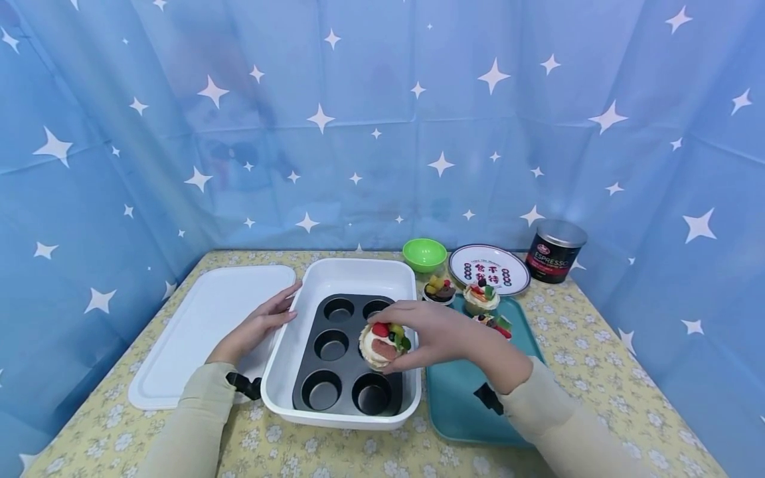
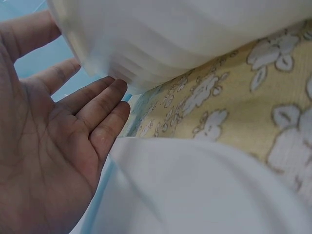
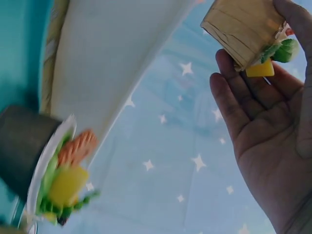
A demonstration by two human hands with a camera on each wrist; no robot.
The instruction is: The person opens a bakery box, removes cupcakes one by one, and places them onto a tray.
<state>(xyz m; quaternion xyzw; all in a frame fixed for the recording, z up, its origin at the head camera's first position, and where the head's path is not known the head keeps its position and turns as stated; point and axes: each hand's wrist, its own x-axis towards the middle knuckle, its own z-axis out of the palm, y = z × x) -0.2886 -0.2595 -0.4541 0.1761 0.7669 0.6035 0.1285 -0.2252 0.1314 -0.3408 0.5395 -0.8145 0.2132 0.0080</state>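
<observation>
My right hand (image 1: 439,332) holds a fruit-topped cupcake (image 1: 382,346) between thumb and fingers, over the right side of the dark muffin tin (image 1: 351,345). Its tan cup (image 3: 243,29) shows from the side in the right wrist view. The tin lies inside a deep white tub (image 1: 281,365). Its visible cups hold nothing; the middle right one is hidden by the cupcake. Against the tub's left wall rests my left hand (image 1: 263,322), its fingers (image 2: 100,105) fairly straight and touching the outside in the left wrist view.
Several decorated cupcakes (image 1: 481,297) stand at the back of a teal tray (image 1: 472,411) on the right. Behind are a green bowl (image 1: 425,255), a patterned plate (image 1: 516,271) and an espresso can (image 1: 554,252). A white lid (image 1: 209,325) lies left of the tub.
</observation>
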